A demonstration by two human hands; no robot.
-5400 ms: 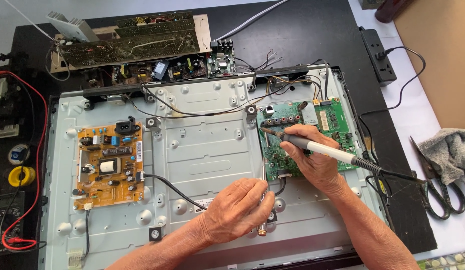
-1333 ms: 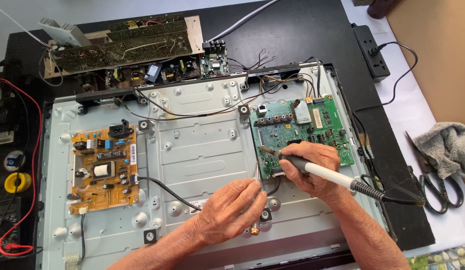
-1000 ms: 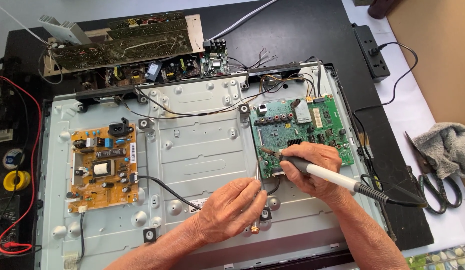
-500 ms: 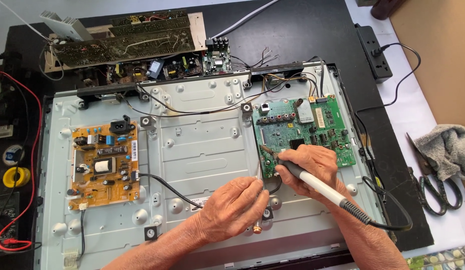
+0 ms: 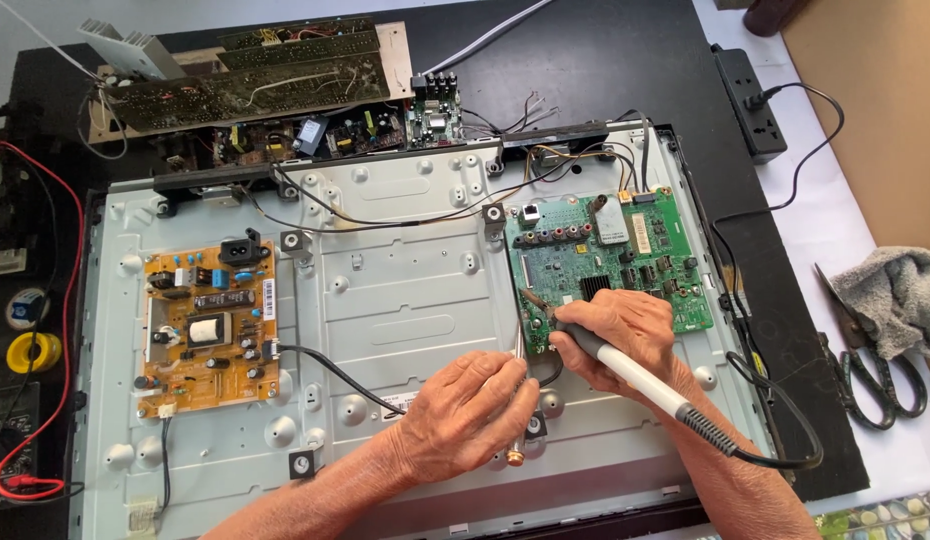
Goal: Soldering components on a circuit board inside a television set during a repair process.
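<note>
Right hand [image 5: 617, 330] grips a white-handled soldering iron [image 5: 635, 378] over the green circuit board [image 5: 625, 255]; left hand [image 5: 465, 415] pinches a thin metal tool [image 5: 518, 400] above the ribbed steel panel [image 5: 385, 300].

Labels seen, head view:

- Narrow white label [image 5: 269, 298], upright strip, on the right edge of the orange circuit board [image 5: 210, 325], left part of the metal back panel [image 5: 385, 290].
- White rectangular label [image 5: 641, 232] with dark print, upper middle of the green circuit board [image 5: 605, 260], just right of a silver metal shield.
- Small pale sticker, partly hidden by the left hand [image 5: 465, 415], on the panel at the cable end; details too small to tell.

No packages, signs or lit screens.
</note>
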